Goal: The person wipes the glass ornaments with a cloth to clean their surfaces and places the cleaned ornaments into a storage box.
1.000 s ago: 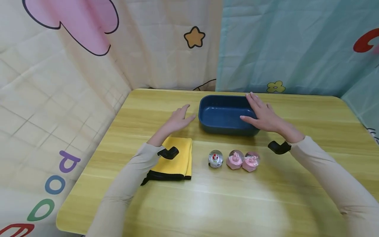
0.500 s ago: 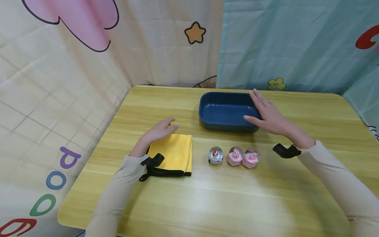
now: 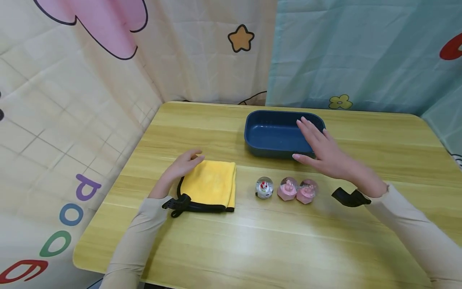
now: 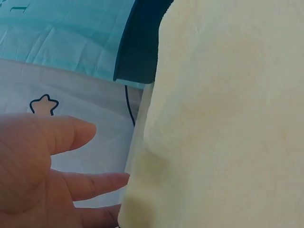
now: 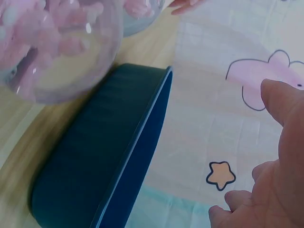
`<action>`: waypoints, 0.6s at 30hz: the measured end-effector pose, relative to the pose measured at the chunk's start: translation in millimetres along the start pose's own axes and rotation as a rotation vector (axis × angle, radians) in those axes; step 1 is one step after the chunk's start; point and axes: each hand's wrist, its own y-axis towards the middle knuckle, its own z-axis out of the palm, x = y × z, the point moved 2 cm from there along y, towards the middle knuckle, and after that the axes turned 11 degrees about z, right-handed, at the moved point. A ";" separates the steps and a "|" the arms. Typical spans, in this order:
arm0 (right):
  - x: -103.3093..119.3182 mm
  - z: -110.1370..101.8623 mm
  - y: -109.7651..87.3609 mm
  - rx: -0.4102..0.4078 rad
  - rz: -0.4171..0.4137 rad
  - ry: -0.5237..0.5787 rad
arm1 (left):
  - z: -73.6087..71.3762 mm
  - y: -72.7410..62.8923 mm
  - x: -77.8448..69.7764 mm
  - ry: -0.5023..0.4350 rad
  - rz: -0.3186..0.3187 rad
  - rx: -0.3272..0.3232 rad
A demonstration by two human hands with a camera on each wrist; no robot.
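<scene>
A folded yellow cloth (image 3: 211, 182) with black trim lies on the table's left half. My left hand (image 3: 183, 165) is at its far left corner, fingers loosely extended and thumb apart; in the left wrist view the fingertips are right at the edge of the cloth (image 4: 213, 123). My right hand (image 3: 330, 158) is spread, overlapping the right end of a dark blue rectangular basin (image 3: 265, 152) in the head view, and grips nothing. Nearer me stand a clear snow globe (image 3: 264, 188) with a snowman-like figure and two pink-based snow globes, one (image 3: 287, 189) right beside the other (image 3: 307, 192).
Everything stands on a wood-grain table (image 3: 231, 241). Printed curtains (image 3: 202, 60) hang along its back and left sides. A black wrist mount (image 3: 350, 197) sits on the right wrist, another (image 3: 177, 202) on the left, close over the cloth's trim.
My left hand has moved left and toward me, from beside the basin to the cloth's far left corner. My right hand has shifted slightly right and nearer me. Cloth, basin and globes stay put.
</scene>
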 end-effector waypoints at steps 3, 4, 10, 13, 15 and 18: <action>3.4 3.8 -3.1 0.006 -0.006 -0.001 | -1.5 -1.2 4.9 0.025 -0.016 -0.008; 4.2 4.4 -3.3 0.010 -0.009 -0.007 | -1.9 -1.2 5.9 0.029 -0.023 -0.017; 9.2 10.7 -4.8 0.050 -0.029 -0.043 | -1.7 0.1 8.1 0.059 -0.015 -0.041; 13.7 16.9 -5.9 0.089 -0.053 -0.054 | -1.4 0.1 10.4 0.045 -0.006 -0.056; 17.9 22.1 -6.9 0.132 -0.067 -0.057 | -1.5 -0.8 13.7 -0.020 -0.012 -0.066; 24.2 30.5 -8.0 0.189 -0.080 -0.066 | -1.4 -3.4 18.8 -0.184 -0.041 -0.073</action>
